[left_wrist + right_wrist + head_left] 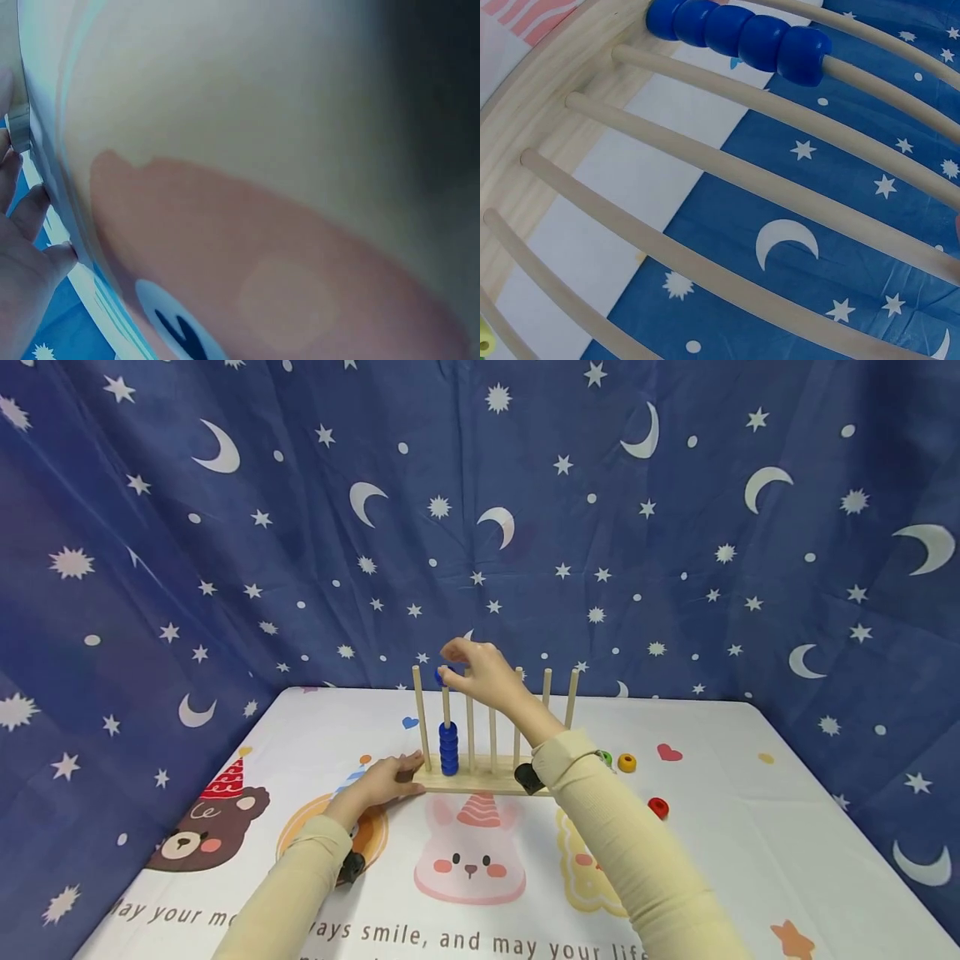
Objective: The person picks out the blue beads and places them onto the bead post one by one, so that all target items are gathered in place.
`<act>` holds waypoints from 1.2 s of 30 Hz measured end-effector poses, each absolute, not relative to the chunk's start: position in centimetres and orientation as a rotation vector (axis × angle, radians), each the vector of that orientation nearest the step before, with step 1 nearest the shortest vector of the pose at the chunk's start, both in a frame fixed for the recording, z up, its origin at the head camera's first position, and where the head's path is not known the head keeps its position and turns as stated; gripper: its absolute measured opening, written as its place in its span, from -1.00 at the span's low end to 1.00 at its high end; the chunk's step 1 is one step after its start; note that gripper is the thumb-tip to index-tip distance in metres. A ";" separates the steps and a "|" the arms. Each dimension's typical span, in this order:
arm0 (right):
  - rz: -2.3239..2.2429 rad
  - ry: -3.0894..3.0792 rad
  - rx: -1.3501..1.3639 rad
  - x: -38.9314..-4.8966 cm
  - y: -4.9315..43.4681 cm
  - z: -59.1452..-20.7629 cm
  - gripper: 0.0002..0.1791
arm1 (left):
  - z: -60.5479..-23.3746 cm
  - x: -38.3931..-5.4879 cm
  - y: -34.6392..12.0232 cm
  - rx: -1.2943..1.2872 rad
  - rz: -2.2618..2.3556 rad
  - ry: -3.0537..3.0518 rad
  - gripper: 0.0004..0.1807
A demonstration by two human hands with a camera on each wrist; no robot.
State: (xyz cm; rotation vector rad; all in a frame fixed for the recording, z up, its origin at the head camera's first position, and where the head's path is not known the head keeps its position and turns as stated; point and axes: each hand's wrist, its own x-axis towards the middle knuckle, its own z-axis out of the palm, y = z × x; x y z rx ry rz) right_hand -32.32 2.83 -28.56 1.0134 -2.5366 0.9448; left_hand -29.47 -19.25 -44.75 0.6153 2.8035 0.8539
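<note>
A wooden peg stand (480, 783) with a row of upright pegs stands on the table. Several blue beads (448, 749) are stacked at the bottom of its second peg from the left; the right wrist view shows the same stacked beads (757, 41) up close. At the top of that peg my right hand (483, 675) pinches another blue bead (440, 677), partly hidden by the fingers. My left hand (382, 781) holds the left end of the base, thumb at the front edge and fingers behind. The left wrist view catches the hand (26, 259) at its edge.
To the right of the stand lie an orange bead (627, 763), a green bead (606, 758) and a red bead (657, 807). A white printed cloth (720, 860) covers the table. Behind it hangs a dark blue curtain (525, 460) with moons and stars.
</note>
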 end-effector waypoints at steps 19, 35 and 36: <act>0.802 -2.574 1.075 -32.2 2.8 -28.6 -0.60 | -44.8 -29.5 -19.3 0.588 0.880 2.789 -0.34; 0.778 -2.556 1.105 -32.2 3.1 -28.5 -0.61 | -44.9 -29.6 -19.1 0.586 0.895 2.799 -0.34; 0.768 -2.559 1.114 -32.2 3.1 -28.5 -0.61 | -44.9 -29.5 -19.1 0.590 0.902 2.798 -0.34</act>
